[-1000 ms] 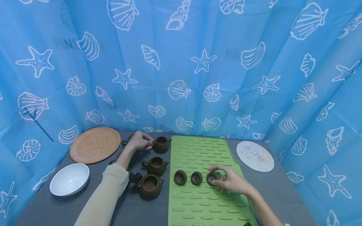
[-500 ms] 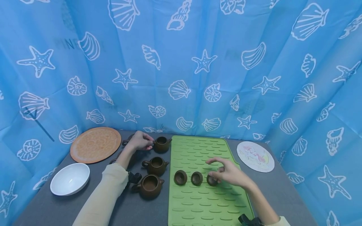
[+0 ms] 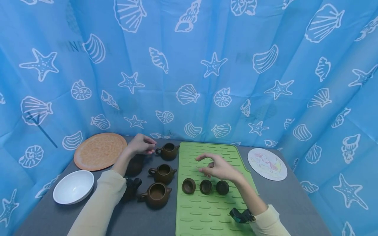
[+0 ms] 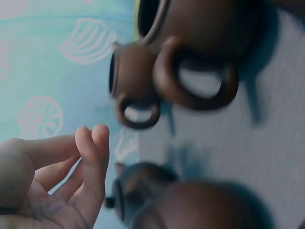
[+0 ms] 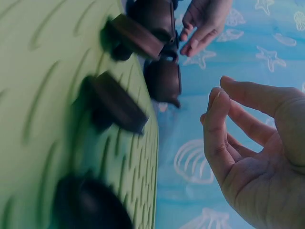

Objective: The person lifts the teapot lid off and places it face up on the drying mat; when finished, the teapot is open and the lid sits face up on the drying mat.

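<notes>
Three small brown lids lie in a row on the green mat [image 3: 200, 206]: a left lid [image 3: 188, 186], a middle lid [image 3: 205, 187] and a right lid [image 3: 222, 187]. In the right wrist view they rest upside down on their knobs. My right hand [image 3: 220, 167] hovers above the row, fingers curved, holding nothing. Left of the mat stand three lidless brown teapots, the far one [image 3: 169, 154], the middle one [image 3: 163, 177] and the near one [image 3: 155, 200]. My left hand [image 3: 141, 145] holds nothing, just left of the far teapot's handle. Below it, a lidded teapot [image 4: 147, 188] shows in the left wrist view.
A white bowl [image 3: 73, 186] and a round orange-brown mat [image 3: 100, 150] lie at the left. Right of the green mat is a white round board with a drawing [image 3: 267, 164]. A blue shell-print curtain [image 3: 189, 65] rises behind the table. My left forearm partly hides darker teapots [image 3: 135, 166].
My right hand has let go of the right lid and moved up and to the left. My left hand has come off the far teapot's handle and moved slightly left.
</notes>
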A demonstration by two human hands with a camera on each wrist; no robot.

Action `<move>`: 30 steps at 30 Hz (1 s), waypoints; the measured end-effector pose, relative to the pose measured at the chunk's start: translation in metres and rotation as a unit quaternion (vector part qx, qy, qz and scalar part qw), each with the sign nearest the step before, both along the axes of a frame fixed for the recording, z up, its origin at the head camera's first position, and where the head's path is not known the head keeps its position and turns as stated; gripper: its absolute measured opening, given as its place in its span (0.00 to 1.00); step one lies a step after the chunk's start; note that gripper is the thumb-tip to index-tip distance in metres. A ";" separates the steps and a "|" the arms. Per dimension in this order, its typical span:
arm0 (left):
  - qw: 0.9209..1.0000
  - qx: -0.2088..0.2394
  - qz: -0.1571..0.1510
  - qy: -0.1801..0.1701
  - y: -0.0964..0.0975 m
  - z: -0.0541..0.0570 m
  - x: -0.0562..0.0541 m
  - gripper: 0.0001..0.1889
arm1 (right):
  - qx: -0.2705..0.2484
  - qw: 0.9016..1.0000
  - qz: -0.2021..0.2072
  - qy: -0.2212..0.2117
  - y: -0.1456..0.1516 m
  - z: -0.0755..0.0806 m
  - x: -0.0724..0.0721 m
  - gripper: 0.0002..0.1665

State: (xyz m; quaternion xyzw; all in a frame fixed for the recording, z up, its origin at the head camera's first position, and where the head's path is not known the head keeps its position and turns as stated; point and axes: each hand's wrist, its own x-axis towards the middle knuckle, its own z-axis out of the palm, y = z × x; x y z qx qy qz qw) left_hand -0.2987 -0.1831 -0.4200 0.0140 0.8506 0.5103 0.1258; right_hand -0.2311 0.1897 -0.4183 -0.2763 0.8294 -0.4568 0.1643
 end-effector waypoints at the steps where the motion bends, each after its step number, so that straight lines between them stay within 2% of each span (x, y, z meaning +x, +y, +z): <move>1: 1.000 0.001 0.004 0.001 -0.004 0.002 0.001 0.16 | 0.001 1.000 0.003 0.000 -0.007 0.002 -0.003 0.25; 7: 1.000 0.001 0.015 0.001 -0.030 0.011 0.007 0.17 | -0.017 1.000 0.023 0.004 -0.047 0.006 -0.018 0.23; 11: 1.000 -0.003 0.023 0.001 -0.046 0.012 0.007 0.17 | -0.038 0.999 0.030 0.003 -0.077 0.007 -0.028 0.22; 14: 0.999 -0.026 0.023 0.008 -0.056 0.013 0.008 0.16 | -0.042 0.998 0.038 0.010 -0.098 0.008 -0.035 0.22; 17: 0.999 -0.049 0.009 0.012 -0.065 0.016 0.009 0.17 | -0.036 0.998 0.040 0.016 -0.117 0.010 -0.043 0.20; 21: 0.998 -0.057 -0.009 0.003 -0.075 0.023 0.007 0.18 | -0.034 0.999 0.040 0.009 -0.139 0.012 -0.052 0.19; 26: 0.997 -0.070 -0.023 -0.020 -0.092 0.029 0.003 0.18 | -0.039 0.998 0.039 -0.008 -0.165 0.013 -0.061 0.18; 30: 0.996 -0.071 -0.033 -0.046 -0.106 0.029 -0.001 0.17 | -0.051 0.998 0.026 -0.040 -0.184 0.014 -0.070 0.20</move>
